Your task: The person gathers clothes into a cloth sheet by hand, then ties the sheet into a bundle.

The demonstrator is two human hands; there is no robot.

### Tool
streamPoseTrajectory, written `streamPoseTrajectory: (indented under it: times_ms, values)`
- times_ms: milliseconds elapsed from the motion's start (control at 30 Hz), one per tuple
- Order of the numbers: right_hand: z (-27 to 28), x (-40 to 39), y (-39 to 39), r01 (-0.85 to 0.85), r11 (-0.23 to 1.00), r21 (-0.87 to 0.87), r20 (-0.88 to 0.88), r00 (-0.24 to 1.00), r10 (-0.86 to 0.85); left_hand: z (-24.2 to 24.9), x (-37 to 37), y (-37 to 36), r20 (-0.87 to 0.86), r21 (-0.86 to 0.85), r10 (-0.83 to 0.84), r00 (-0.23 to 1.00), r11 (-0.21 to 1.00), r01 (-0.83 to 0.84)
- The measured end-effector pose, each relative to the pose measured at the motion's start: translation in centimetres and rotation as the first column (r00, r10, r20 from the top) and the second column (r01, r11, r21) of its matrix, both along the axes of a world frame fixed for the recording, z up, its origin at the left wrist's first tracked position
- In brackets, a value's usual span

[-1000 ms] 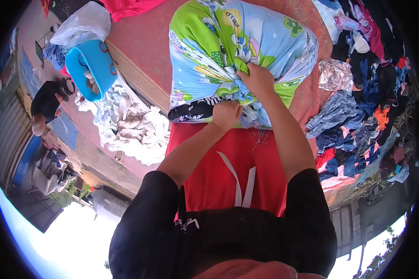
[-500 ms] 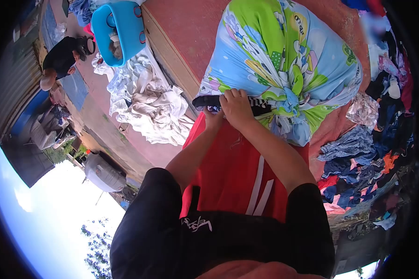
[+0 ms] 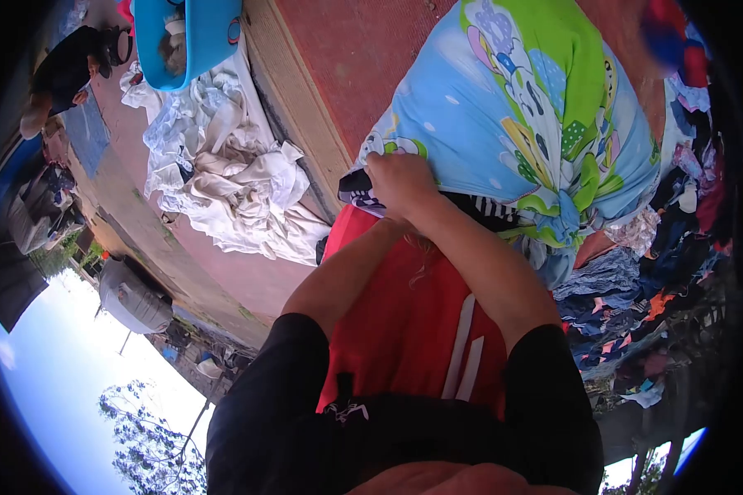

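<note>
A large bundle point(image 3: 470, 115) wrapped in blue and green cartoon-print cloth sits in front of me, its cloth knotted point(image 3: 565, 210) at the lower right. Dark and striped clothes point(image 3: 483, 208) show at its near edge. My right hand point(image 3: 400, 181) has its fingers curled over the near left part of this edge, gripping the cloth. Close beneath the right wrist is my left hand point(image 3: 398, 221), its fingers hidden from view, near the patterned dark cloth point(image 3: 359, 194). Red fabric with white stripes point(image 3: 413, 322) lies between my forearms.
White clothes point(image 3: 239, 181) lie heaped at the left, below a blue tub point(image 3: 190, 41) with things in it. Many clothes point(image 3: 611, 289) are spread along the right. Another person point(image 3: 66, 70) is at the far upper left. A wooden edge point(image 3: 305, 91) runs beside the bundle.
My view has shifted, so the tub and white clothes sit further left. My right hand has moved left along the bundle's edge, and my left hand has dropped behind its wrist.
</note>
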State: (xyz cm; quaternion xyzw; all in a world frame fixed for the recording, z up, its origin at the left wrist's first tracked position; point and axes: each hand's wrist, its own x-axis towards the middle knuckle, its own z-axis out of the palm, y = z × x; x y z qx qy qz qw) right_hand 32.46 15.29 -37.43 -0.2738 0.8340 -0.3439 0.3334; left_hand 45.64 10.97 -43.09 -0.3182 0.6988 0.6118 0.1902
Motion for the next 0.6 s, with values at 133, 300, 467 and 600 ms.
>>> streamPoseTrajectory:
  times_ms: [133, 300, 467, 600]
  values:
    - [2.2, 2.6, 3.4, -0.036, 0.984, -0.172, -0.07, 0.997, 0.024, -4.5, -3.2, -2.8, 0.209, 0.321, 0.239, 0.948, 0.899, -0.297]
    - [-5.4, 3.0, 0.2, 0.079, 0.991, -0.107, -0.153, 0.984, -0.095, -8.3, -7.6, -5.6, 0.415, 0.584, 0.227, 0.881, 0.676, -0.449]
    - [5.1, 2.9, 5.0, 0.351, 0.836, -0.423, -0.041, 0.914, -0.404, -2.4, -3.9, -7.3, 0.482, 0.544, 0.232, 0.845, 0.677, -0.496]
    - [8.5, 1.9, 20.3, 0.698, 0.673, -0.243, 0.03, 0.699, -0.714, 1.2, 1.5, -10.6, 0.347, -0.073, 0.226, 0.91, 0.974, -0.215]
